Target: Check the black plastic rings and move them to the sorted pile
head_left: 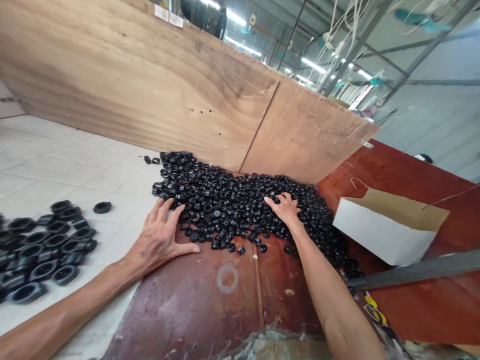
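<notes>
A wide heap of small black plastic caps and rings (225,200) lies against the wooden board, spread over a dark red surface. At the heap's left edge my left hand (159,235) rests with fingers spread and thumb pointing right, its fingertips touching the nearest rings. My right hand (285,209) reaches into the right half of the heap, fingers apart and partly sunk among the small pieces. Whether any piece sits under its fingertips is hidden. Larger black rings (48,245) form a separate pile on the white surface to the left.
An upright plywood board (168,85) closes off the back. On the right stands an open white cardboard box (382,235), with a grey metal bar (420,270) crossing in front of it. Yellow-handled scissors (375,310) lie near the bottom right.
</notes>
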`<state>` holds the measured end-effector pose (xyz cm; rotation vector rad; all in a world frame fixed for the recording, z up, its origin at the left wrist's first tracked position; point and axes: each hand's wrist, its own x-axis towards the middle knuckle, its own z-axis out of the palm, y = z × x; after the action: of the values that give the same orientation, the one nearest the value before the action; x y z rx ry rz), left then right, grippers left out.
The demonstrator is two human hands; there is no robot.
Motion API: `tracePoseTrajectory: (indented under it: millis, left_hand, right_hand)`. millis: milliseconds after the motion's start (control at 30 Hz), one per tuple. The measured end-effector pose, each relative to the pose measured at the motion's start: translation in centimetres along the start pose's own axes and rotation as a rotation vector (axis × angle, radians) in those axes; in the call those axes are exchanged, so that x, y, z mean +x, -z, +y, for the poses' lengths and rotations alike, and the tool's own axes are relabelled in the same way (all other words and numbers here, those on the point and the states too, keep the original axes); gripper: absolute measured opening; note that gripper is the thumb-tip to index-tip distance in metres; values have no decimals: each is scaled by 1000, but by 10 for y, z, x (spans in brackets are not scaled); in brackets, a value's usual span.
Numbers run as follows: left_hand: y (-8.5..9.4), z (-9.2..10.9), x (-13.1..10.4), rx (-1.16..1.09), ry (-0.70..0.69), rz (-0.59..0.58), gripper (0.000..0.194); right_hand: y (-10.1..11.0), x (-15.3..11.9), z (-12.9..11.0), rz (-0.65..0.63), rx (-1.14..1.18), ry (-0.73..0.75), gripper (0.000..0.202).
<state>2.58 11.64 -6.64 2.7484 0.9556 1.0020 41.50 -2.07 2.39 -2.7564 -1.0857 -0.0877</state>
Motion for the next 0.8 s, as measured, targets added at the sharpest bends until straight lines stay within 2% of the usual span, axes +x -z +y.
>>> tracePoseTrajectory:
  millis: [233, 433, 533, 667, 733, 800]
  left_hand:
    - [5, 4, 0, -25, 24, -65, 123]
    - [9, 8, -3, -63, 31, -48, 125]
    - [11, 6, -2, -54, 99, 52, 103]
    - [14, -13, 23, -32, 349, 195, 59]
    - [15, -30, 46, -63, 476, 187, 53]
    - [13, -50, 73, -65, 539, 189, 56]
  right_hand:
    - [-12, -25, -9, 23, 4, 82, 68]
    - [-20, -32, -23, 9, 54, 153, 66]
    - [-24, -33, -27, 5, 80, 193, 65]
    - [-30, -35, -28, 10, 88, 241, 63]
    - [-33, -37, -27, 19, 70, 255, 64]
    - [-36, -40, -26, 38, 47, 262, 64]
